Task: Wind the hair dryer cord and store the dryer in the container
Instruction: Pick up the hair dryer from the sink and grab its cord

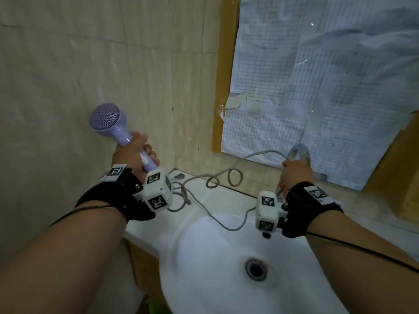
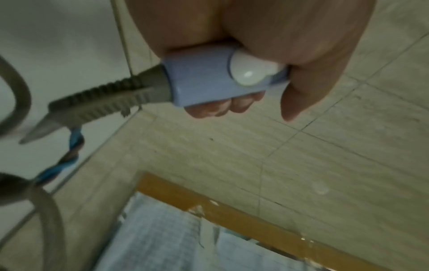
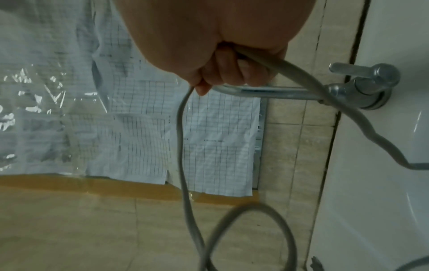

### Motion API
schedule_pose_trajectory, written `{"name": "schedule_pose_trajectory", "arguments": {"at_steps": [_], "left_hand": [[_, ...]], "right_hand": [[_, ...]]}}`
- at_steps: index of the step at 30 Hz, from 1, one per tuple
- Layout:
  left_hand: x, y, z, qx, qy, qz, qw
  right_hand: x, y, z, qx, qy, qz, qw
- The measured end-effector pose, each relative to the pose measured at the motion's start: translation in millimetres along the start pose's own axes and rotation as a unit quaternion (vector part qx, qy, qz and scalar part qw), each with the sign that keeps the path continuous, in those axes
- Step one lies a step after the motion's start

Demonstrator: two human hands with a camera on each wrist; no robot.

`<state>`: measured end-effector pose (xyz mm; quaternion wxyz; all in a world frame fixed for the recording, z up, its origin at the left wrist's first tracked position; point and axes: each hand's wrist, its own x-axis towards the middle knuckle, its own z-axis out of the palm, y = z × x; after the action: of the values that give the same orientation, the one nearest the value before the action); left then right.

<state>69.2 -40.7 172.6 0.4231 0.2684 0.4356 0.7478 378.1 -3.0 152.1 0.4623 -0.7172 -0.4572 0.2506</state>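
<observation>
Above a white sink by a tiled wall, the left hand clasped the lilac hair dryer by its rigid handle; the right hand gripped the limp, kinked grey cord, probably best gathered in loops.

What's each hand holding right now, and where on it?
Left hand grips the lilac plastic hair dryer by its handle. Right hand grips the grey cord partway along its length.

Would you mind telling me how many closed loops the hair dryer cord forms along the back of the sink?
2: a small loop on the sink rim, and a larger one right of it against the tiles. Others may be hidden behind the wrist cameras.
</observation>
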Motion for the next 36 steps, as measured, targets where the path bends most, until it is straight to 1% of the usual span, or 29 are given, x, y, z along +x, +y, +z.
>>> {"name": "schedule_pose_trajectory", "arguments": {"at_steps": [2,3,4,5,6,7,8,9,10,11,12,13,14,16,17,18,19,20,22,23,24,26,27,28,29,30,31,34,36], "left_hand": [[2.6,0.8,-18.1,0.057,0.029,0.026,0.998],[7.2,-0.4,-26.7,0.106,0.031,0.049,0.993],[9.0,0.0,-34.0,0.151,0.027,0.063,0.986],[11.0,1.0,-39.6,0.199,0.027,0.07,0.977],[11.7,3.5,-45.5,0.245,0.02,0.072,0.967],[14.0,3.6,-51.3,0.294,0.021,0.067,0.953],[11.2,6.2,-54.1,0.344,0.02,0.063,0.937],[8.8,7.7,-56.6,0.38,0.028,0.062,0.923],[7.9,6.9,-59.5,0.396,0.038,0.061,0.915],[7.6,6.1,-62.6,0.398,0.054,0.063,0.914],[7.5,5.6,-65.0,0.372,0.066,0.063,0.924],[9.3,3.9,-68.6,0.331,0.075,0.056,0.939],[11.2,2.8,-71.3,0.273,0.076,0.039,0.958],[13.2,1.6,-71.8,0.149,0.048,-0.02,0.987],[11.9,1.8,-70.1,0.1,0.038,-0.036,0.994],[10.1,2.4,-66.5,0.071,0.031,-0.034,0.996],[8.5,3.2,-63.2,0.059,0.028,-0.027,0.998],[7.1,3.7,-58.8,0.051,0.022,-0.018,0.998],[3.8,5.2,-48.3,0.023,0.005,-0.013,1.0],[2.4,5.8,-43.3,0.013,0.0,-0.009,1.0],[0.8,6.4,-37.4,0.009,-0.005,-0.001,1.0],[-0.7,6.7,-27.5,0.007,-0.021,0.008,1.0],[-1.4,6.3,-23.1,0.005,-0.025,0.009,1.0],[-2.8,5.7,-17.9,0.001,-0.028,0.011,1.0],[-4.2,4.9,-12.6,-0.002,-0.033,0.012,0.999],[-7.1,4.6,-7.1,-0.007,-0.038,0.017,0.999],[-7.8,3.5,-3.7,-0.01,-0.042,0.022,0.999],[-11.0,3.4,2.9,-0.024,-0.059,0.026,0.998],[-9.9,4.5,1.8,-0.04,-0.059,0.03,0.997]], "right_hand": [[-0.9,-3.2,-1.3,-0.072,0.022,-0.021,0.997],[-1.2,-9.3,-2.1,-0.062,0.038,-0.016,0.997],[0.5,-10.0,-2.8,-0.092,0.036,-0.036,0.994],[1.0,-14.3,-1.2,-0.081,0.032,-0.022,0.996],[4.7,-16.8,-0.1,-0.136,0.034,-0.047,0.989],[7.7,-21.3,-0.8,-0.137,0.046,-0.06,0.988],[15.3,-25.7,-4.3,-0.165,0.06,-0.076,0.981],[17.6,-32.2,-7.7,-0.156,0.067,-0.064,0.983],[21.6,-36.6,-13.1,-0.191,0.077,-0.073,0.976],[23.1,-44.3,-16.3,-0.163,0.076,-0.064,0.982],[25.9,-49.3,-19.8,-0.202,0.079,-0.079,0.973],[24.3,-55.4,-20.9,-0.178,0.067,-0.066,0.98],[23.1,-57.5,-19.3,-0.196,0.052,-0.081,0.976],[18.2,-57.6,-8.5,-0.215,0.0,-0.106,0.971],[12.6,-55.8,1.1,-0.22,-0.032,-0.113,0.968],[6.6,-51.6,10.4,-0.24,-0.06,-0.122,0.961],[-1.3,-47.9,22.2,-0.251,-0.092,-0.108,0.958],[-8.3,-44.1,31.1,-0.247,-0.12,-0.101,0.956],[-22.7,-37.7,46.4,-0.194,-0.166,-0.053,0.966],[-27.5,-36.1,54.5,-0.204,-0.185,-0.05,0.96],[-33.0,-35.5,62.2,-0.217,-0.193,-0.069,0.954],[-51.1,-42.1,73.3,-0.209,-0.21,-0.158,0.942],[-63.9,-47.7,76.9,-0.188,-0.24,-0.206,0.93],[-75.0,-52.5,80.2,-0.163,-0.287,-0.239,0.913],[-84.9,-56.3,83.9,-0.145,-0.342,-0.242,0.896],[-95.5,-59.2,87.7,-0.135,-0.387,-0.228,0.883],[-102.9,-60.1,92.8,-0.141,-0.41,-0.219,0.874],[-110.4,-52.3,101.4,-0.167,-0.394,-0.247,0.869],[-104.3,-43.0,100.6,-0.141,-0.405,-0.236,0.872]]}}
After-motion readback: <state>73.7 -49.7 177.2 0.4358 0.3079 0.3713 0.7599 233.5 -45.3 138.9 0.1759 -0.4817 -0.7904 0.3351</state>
